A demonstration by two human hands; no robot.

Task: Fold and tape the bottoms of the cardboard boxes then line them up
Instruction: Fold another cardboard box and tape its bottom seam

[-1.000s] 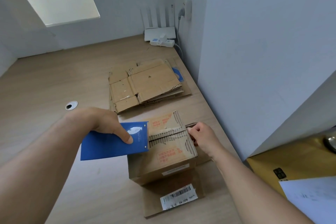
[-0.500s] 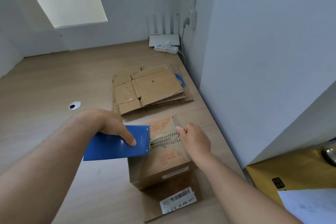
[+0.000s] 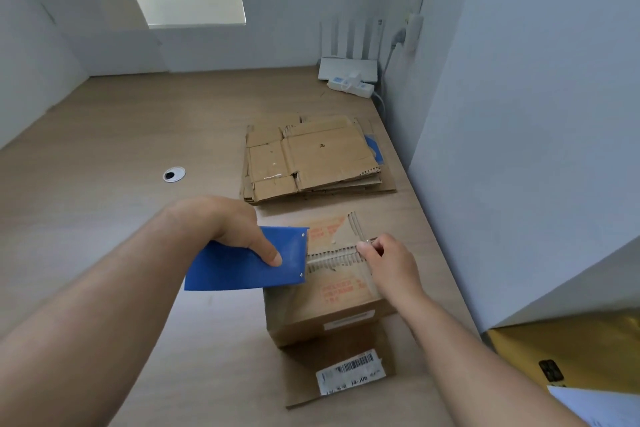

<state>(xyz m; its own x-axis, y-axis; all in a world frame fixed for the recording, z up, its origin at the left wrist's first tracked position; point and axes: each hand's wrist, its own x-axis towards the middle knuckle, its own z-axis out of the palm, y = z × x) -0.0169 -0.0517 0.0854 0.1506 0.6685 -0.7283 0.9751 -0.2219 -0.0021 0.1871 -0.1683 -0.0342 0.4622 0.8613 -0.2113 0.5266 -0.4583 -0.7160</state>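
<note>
The cardboard box [image 3: 332, 291] stands bottom-up on the table [image 3: 104, 184], near the right-hand wall. Its flaps are folded shut, with a ragged seam across the middle. The left hand [image 3: 228, 225] grips a blue tape dispenser [image 3: 242, 267] at the seam's left end. The right hand [image 3: 388, 263] pinches what looks like the tape's free end. The strip likely wants to run taut and centred over the seam, lapping down both sides. Flattened boxes [image 3: 311, 156] lie beyond.
</note>
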